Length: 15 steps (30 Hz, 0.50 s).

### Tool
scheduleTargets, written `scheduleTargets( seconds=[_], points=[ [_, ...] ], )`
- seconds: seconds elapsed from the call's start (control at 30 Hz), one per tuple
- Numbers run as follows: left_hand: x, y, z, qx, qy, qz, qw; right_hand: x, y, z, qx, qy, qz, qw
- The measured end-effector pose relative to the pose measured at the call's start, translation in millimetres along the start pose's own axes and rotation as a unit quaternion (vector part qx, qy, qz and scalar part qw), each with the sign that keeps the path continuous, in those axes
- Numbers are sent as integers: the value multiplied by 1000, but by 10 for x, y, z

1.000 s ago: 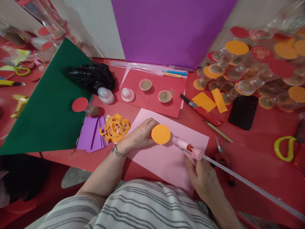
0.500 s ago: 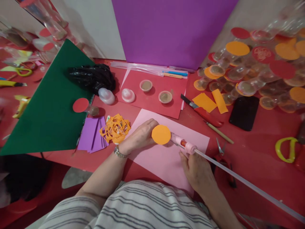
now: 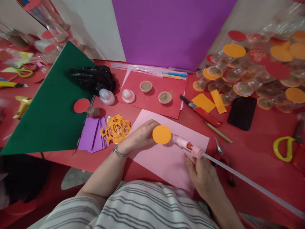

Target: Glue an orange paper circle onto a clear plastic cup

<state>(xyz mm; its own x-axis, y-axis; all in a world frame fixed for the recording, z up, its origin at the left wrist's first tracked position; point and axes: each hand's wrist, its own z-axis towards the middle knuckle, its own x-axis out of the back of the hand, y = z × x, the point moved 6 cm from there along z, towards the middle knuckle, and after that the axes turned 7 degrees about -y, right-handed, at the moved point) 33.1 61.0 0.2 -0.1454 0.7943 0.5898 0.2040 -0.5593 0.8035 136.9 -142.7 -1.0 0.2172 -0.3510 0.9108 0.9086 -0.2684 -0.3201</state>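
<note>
My left hand (image 3: 143, 135) is closed over the pink sheet, at the edge of an orange paper disc (image 3: 162, 135). The disc faces up, and whatever lies beneath it is hidden. In my right hand (image 3: 205, 175) is a pink glue gun (image 3: 190, 147), its nozzle pointing left toward the disc's right edge. A long translucent glue stick (image 3: 247, 178) runs out of the gun's back to the lower right. Both hands are above a pink paper sheet (image 3: 162, 162) on the red table.
Left of the sheet lie orange paper cutouts (image 3: 115, 128), purple paper strips (image 3: 92, 135) and a green board (image 3: 52, 105). Two small cups (image 3: 165, 97) stand on red paper behind. To the right are a red-handled cutter (image 3: 207, 117), a phone (image 3: 242, 113) and clear plastic pieces with discs (image 3: 234, 50).
My right hand has moved the glue gun a little right and down, widening the gap from the orange disc. My left hand and the disc have barely shifted.
</note>
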Motion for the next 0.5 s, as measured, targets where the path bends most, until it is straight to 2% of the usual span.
scheduleTargets(
  seconds=[0.23,0.5],
  points=[
    [-46,-10,13,11,16,4,1000,-27,-68,-8,4,-35,-9,999],
    [-37,1,24,1,24,4,1000,-94,-98,209,2,-42,-47,998]
  ],
)
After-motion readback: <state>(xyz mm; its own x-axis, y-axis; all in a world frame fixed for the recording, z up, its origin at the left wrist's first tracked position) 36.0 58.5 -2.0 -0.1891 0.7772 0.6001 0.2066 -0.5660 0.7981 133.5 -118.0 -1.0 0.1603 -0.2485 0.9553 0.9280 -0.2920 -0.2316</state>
